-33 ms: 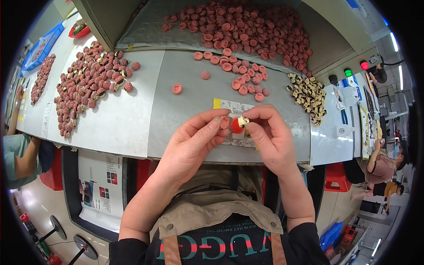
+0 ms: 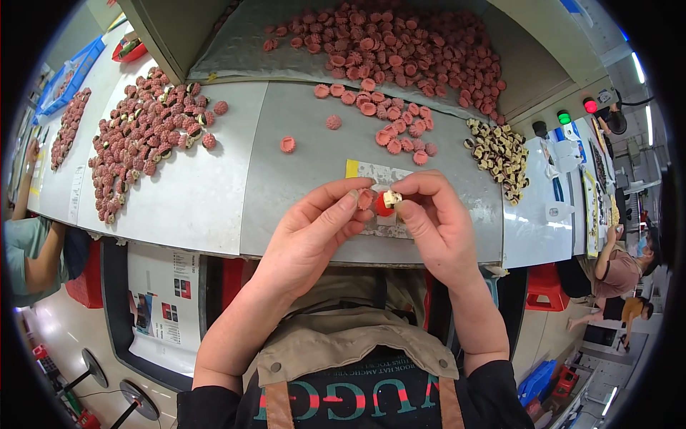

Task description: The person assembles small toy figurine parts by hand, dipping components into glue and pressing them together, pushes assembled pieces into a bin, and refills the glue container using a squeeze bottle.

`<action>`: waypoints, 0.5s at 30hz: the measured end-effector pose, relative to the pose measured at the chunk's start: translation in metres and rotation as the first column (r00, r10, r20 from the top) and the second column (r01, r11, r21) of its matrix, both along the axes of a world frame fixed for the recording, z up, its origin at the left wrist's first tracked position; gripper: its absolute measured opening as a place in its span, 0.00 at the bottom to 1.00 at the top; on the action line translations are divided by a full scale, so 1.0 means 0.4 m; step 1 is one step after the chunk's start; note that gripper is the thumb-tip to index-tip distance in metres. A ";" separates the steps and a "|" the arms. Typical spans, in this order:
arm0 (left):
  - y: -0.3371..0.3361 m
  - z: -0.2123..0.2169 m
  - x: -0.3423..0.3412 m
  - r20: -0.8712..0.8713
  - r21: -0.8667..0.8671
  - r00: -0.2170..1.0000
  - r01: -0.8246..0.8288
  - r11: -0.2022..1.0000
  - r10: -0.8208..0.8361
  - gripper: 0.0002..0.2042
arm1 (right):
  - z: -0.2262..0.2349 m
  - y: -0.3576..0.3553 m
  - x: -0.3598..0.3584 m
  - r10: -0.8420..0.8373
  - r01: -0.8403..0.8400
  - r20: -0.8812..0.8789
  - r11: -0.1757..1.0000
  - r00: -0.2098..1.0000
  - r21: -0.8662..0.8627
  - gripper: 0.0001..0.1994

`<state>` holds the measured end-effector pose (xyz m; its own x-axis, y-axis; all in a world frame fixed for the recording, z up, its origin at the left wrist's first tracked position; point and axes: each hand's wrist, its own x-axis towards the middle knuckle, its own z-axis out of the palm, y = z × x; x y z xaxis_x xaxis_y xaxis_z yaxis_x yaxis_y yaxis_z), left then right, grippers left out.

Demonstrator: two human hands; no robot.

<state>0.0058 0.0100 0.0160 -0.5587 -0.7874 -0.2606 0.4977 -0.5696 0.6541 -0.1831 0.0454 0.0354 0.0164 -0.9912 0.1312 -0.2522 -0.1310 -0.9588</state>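
Note:
Pinched between my left thumb and fingers (image 2: 314,222) is a small pink ridged cup (image 2: 365,199), its hollow side turned toward my right hand. My right hand (image 2: 439,222) is closed on a small cream-and-dark piece (image 2: 390,198) held between thumb and fingertips. The two pieces are close but apart. Just behind the cream piece shows a red round thing (image 2: 383,208), partly hidden. Below both hands lies a white-grey pad (image 2: 386,170) with yellow tape at its corner, on the grey metal table (image 2: 300,179).
Loose pink cups (image 2: 368,109) lie beyond my hands, before a big heap (image 2: 414,53) in an open bay. Cream-and-dark pieces (image 2: 500,161) are piled at right. Joined pink pieces (image 2: 143,129) cover the left table. People sit at both sides; one sleeve (image 2: 32,247) shows left.

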 end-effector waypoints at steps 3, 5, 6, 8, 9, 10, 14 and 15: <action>0.001 -0.004 0.006 0.023 -0.016 1.000 0.020 1.000 -0.019 0.17 | -0.006 -0.003 0.016 0.042 -0.048 -0.070 0.995 0.997 -0.091 0.08; 0.001 -0.007 0.003 0.028 -0.029 0.999 0.034 0.999 -0.033 0.17 | 0.000 -0.006 0.021 0.037 -0.076 -0.192 0.976 0.981 -0.202 0.08; 0.001 -0.010 0.001 0.013 -0.037 0.999 0.032 0.999 -0.031 0.17 | -0.001 -0.007 0.023 0.037 -0.076 -0.192 0.976 0.981 -0.203 0.08; 0.002 -0.013 -0.001 -0.001 -0.046 1.000 0.027 0.999 -0.027 0.17 | -0.007 -0.011 0.028 -0.010 -0.102 -0.335 0.943 0.942 -0.317 0.08; 0.002 -0.013 -0.001 0.000 -0.047 1.000 0.019 0.999 -0.019 0.17 | -0.011 -0.014 0.031 -0.010 -0.103 -0.334 0.943 0.942 -0.317 0.08; 0.002 -0.014 -0.003 0.000 -0.048 1.000 0.014 0.999 -0.014 0.17 | -0.015 -0.015 0.035 -0.042 -0.104 -0.364 0.923 0.931 -0.371 0.08; 0.014 -0.018 -0.020 0.038 -0.142 0.998 -0.045 0.989 0.050 0.16 | -0.021 -0.010 0.049 -0.092 -0.011 -0.278 0.937 0.956 -0.349 0.08; 0.022 -0.018 -0.026 0.048 -0.199 0.991 -0.113 0.973 0.125 0.16 | -0.023 -0.007 0.053 -0.095 -0.009 -0.277 0.937 0.956 -0.350 0.08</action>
<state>-0.0048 0.0188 0.0088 -0.4461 -0.8862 -0.1254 0.5105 -0.3670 0.7776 -0.1619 0.0425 0.0264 0.0626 -0.8857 0.4600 -0.5210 -0.4222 -0.7418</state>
